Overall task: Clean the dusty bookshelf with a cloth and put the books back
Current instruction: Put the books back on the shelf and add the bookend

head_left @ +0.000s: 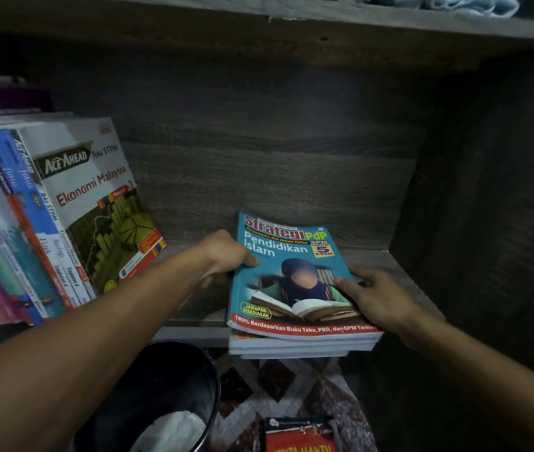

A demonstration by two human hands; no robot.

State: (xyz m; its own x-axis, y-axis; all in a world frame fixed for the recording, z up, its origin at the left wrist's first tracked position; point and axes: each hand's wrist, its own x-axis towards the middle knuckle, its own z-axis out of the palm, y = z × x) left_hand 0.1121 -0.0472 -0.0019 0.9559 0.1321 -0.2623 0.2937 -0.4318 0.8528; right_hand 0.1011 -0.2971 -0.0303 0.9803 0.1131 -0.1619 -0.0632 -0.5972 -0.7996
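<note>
Here we are in the put-the-books-back part of the job: a stack of books (298,345) lies flat on the shelf (194,308), towards its right side, with its near end hanging out past the front edge. The left hand (226,256) is clamped on the stack's left edge, thumb on the blue cover and fingers tucked out of sight at the side. The right hand (376,298) grips the right edge the same way, thumb on top. Over to the left, a row of books (63,223) stands leaning to the right, well apart from the stack, with bare board between them. The cloth (454,4) looks parked on the shelf above, top right, so the wiping here seems done. Next, I'd say, the stack wants pushing deeper so nothing overhangs, or tipping upright and sliding across to join the leaning row. Either way both hands must keep the loose covers squared so the pile doesn't fan out. Down below, a dark bin (168,370) and a red book (301,435) wait on the patterned floor (275,380).
</note>
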